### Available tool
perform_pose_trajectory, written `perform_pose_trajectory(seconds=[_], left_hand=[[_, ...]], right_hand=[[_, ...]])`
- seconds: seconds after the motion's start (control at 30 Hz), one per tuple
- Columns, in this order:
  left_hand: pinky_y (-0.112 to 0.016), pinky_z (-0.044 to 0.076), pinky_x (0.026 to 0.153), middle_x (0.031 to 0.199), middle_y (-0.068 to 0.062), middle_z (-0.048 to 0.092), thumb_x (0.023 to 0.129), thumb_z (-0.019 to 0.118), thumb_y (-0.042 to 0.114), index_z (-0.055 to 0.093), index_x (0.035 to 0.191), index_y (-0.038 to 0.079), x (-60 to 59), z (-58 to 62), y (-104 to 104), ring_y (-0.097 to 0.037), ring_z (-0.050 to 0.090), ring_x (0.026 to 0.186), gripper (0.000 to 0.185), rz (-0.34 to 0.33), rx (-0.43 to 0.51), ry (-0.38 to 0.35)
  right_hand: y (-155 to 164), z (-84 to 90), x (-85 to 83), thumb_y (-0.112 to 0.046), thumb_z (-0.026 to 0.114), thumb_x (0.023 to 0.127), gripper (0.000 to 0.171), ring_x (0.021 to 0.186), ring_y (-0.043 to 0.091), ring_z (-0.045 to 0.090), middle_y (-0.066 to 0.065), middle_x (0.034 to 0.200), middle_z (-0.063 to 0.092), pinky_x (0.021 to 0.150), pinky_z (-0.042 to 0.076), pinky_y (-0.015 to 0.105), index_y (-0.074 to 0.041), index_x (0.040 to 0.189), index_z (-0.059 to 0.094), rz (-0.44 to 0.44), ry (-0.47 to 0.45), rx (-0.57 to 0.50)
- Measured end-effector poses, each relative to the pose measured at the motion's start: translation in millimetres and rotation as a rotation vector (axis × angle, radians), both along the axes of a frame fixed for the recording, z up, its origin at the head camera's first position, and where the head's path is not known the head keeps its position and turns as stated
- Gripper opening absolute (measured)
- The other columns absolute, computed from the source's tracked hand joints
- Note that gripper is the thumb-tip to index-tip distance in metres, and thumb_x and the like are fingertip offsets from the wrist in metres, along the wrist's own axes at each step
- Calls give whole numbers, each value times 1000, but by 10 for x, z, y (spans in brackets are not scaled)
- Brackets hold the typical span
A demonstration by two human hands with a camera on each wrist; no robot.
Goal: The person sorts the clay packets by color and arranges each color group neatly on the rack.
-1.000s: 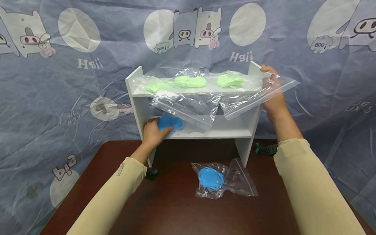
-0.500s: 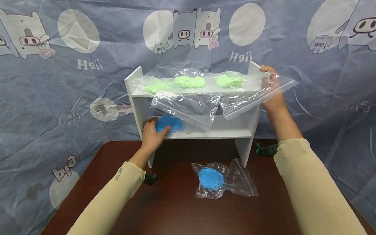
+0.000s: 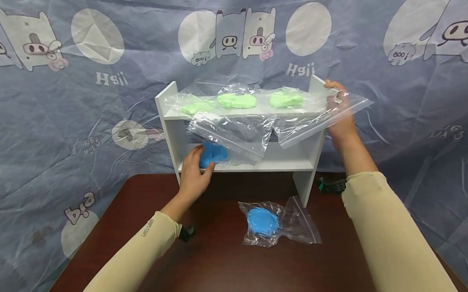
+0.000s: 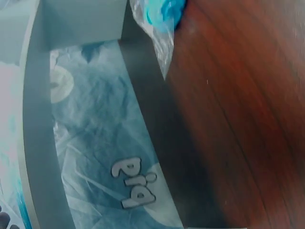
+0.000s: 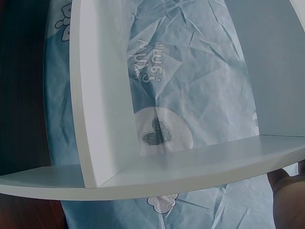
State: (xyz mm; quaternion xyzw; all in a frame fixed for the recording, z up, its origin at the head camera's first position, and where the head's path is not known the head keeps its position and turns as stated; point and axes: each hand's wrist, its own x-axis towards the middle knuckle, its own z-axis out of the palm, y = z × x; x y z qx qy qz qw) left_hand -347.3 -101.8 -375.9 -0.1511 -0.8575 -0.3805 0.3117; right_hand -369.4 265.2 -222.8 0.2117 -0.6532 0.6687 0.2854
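My left hand (image 3: 194, 172) is at the left end of the lower shelf, its relaxed fingers and thumb beside a soft blue lump (image 3: 213, 155) in clear plastic. Whether they touch it is hard to tell. The left wrist view catches only fingertips (image 4: 4, 219) in its bottom corner. With my right hand (image 3: 340, 115) I hold the upper right side panel of the white two-tier shelf (image 3: 287, 158); part of that hand (image 5: 290, 200) shows low in the right wrist view. Light green lumps (image 3: 237, 100) in zip bags lie along the top tier, and their bag ends (image 3: 234, 135) hang over the front.
Another blue lump (image 3: 262, 221) in a zip bag (image 3: 298, 225) lies on the dark red table (image 3: 222, 266) before the shelf. A patterned blue-grey cloth (image 3: 143, 87) hangs right behind it. The drooping bags partly cover the lower tier's opening.
My left hand first shifts slightly left, then comes lower and to the right, now in front of the blue lump's left side. My right hand stays on the side panel.
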Motion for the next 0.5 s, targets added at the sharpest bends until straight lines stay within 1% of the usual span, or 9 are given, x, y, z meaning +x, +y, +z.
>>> perform_pose_trajectory(seconds=[0.07, 0.13, 0.2, 0.37, 0.43, 0.5], left_hand=[[-54, 30, 117, 151, -16, 47, 93, 64, 23, 49, 142, -2, 40, -12, 39, -37, 41, 139, 57, -16, -14, 40], [-54, 31, 116, 150, -16, 47, 94, 64, 22, 50, 142, -2, 84, -22, 80, -36, 42, 139, 56, -48, -33, 72], [-54, 31, 116, 150, -16, 47, 94, 64, 21, 50, 142, -1, 127, -35, 122, -35, 42, 139, 55, -92, -58, 108], [-55, 32, 116, 149, -12, 50, 94, 65, 21, 51, 143, 2, 238, -94, 230, -33, 43, 141, 54, -198, -156, 190], [-54, 33, 116, 149, -10, 51, 94, 64, 23, 52, 143, 4, 281, -125, 273, -31, 45, 140, 54, -223, -179, 199], [-54, 34, 115, 149, -8, 51, 94, 64, 24, 53, 142, 5, 316, -160, 311, -29, 46, 139, 53, -248, -175, 196]], right_hand=[[-19, 13, 34, -18, 43, 103, 21, 148, 16, 25, 18, 163, 26, 115, 21, 16, -18, 117, 57, -1, 1, 2], [-27, 18, 49, -19, 42, 103, 21, 148, 16, 25, 17, 163, 25, 114, 21, 15, -18, 118, 57, -3, -6, 6], [-30, 19, 58, -19, 42, 103, 21, 149, 16, 24, 18, 164, 24, 116, 20, 15, -18, 119, 57, -3, -7, 9], [-26, 9, 52, -18, 42, 103, 21, 151, 16, 23, 18, 164, 24, 119, 18, 17, -17, 120, 55, 0, -5, 14], [-14, -4, 20, -17, 42, 103, 20, 151, 17, 22, 18, 164, 24, 120, 17, 18, -18, 119, 55, -4, 2, 13], [7, -24, -28, -18, 42, 104, 21, 152, 17, 22, 17, 164, 24, 120, 17, 18, -20, 119, 55, -2, 0, 9]])
